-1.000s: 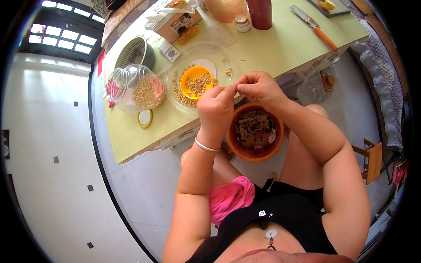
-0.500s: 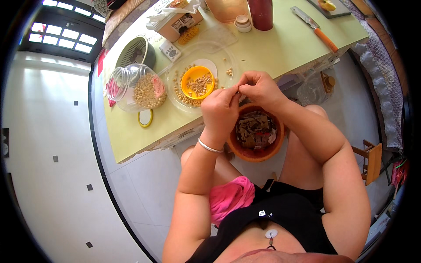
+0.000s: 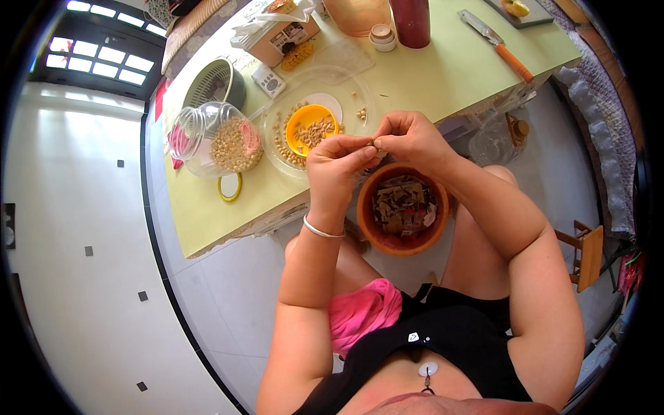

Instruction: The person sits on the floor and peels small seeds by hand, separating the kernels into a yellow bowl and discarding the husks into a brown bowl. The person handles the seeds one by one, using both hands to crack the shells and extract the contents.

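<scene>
My left hand [image 3: 339, 160] and my right hand [image 3: 415, 144] meet fingertip to fingertip over the table's front edge. Both pinch a tiny thing, perhaps a seed, mostly hidden by the fingers. Just left of them a yellow bowl [image 3: 290, 140] holds pale, longish kernels [image 3: 315, 130]. It stands on a clear round plastic tray [image 3: 356, 86], with round beige seeds [image 3: 279, 142] scattered about it. Below my hands, between my knees, an orange-brown bucket [image 3: 440, 228] contains brown scraps [image 3: 403, 202].
A clear jar [image 3: 200, 149] partly filled with beige seeds lies at the left, near a yellow-rimmed lid [image 3: 230, 187]. Behind are a green strainer basket [image 3: 235, 83], a small white device [image 3: 268, 81] and a dark red cylinder [image 3: 411, 24]. An orange-handled knife [image 3: 512, 62] lies far right.
My left hand has shifted slightly left and turned, its fingers now stretched more toward the right hand. My right hand stays nearly in place.
</scene>
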`<state>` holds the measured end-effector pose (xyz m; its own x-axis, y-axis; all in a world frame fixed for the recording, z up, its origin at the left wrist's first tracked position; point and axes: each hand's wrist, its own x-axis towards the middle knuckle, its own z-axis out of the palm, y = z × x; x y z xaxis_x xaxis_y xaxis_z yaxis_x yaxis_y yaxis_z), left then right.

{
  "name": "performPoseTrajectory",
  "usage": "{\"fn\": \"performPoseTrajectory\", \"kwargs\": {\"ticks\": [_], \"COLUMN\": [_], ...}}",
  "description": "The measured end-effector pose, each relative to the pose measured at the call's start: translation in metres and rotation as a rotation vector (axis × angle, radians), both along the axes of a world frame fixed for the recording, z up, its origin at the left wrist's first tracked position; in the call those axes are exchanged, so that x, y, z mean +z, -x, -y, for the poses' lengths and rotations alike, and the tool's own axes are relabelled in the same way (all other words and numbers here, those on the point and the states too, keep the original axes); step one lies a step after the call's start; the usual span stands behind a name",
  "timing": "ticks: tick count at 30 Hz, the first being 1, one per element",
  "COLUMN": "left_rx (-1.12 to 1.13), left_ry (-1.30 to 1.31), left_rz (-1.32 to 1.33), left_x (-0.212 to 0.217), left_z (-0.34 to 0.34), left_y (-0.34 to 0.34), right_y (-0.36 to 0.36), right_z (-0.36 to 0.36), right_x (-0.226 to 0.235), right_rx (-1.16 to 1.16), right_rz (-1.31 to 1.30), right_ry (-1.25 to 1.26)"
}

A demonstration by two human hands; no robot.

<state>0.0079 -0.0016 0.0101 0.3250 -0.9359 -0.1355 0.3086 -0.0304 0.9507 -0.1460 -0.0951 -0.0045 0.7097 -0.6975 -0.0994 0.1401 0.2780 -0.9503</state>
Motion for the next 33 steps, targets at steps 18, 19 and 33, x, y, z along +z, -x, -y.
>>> {"fn": "performPoseTrajectory", "kwargs": {"ticks": [18, 19, 33], "left_rx": [0.042, 0.047, -0.093], "left_ry": [0.122, 0.120, -0.025], "left_rz": [0.565, 0.552, 0.039], "left_x": [-0.004, -0.003, 0.004], "left_z": [-0.001, -0.001, -0.003], "left_y": [0.009, 0.009, -0.015], "right_y": [-0.004, -0.005, -0.006], "right_z": [-0.003, -0.003, -0.005], "right_x": [-0.013, -0.014, -0.008], "right_rx": [0.010, 0.015, 0.066], "right_rz": [0.012, 0.050, 0.095], "right_ry": [-0.097, -0.180, -0.207]}}
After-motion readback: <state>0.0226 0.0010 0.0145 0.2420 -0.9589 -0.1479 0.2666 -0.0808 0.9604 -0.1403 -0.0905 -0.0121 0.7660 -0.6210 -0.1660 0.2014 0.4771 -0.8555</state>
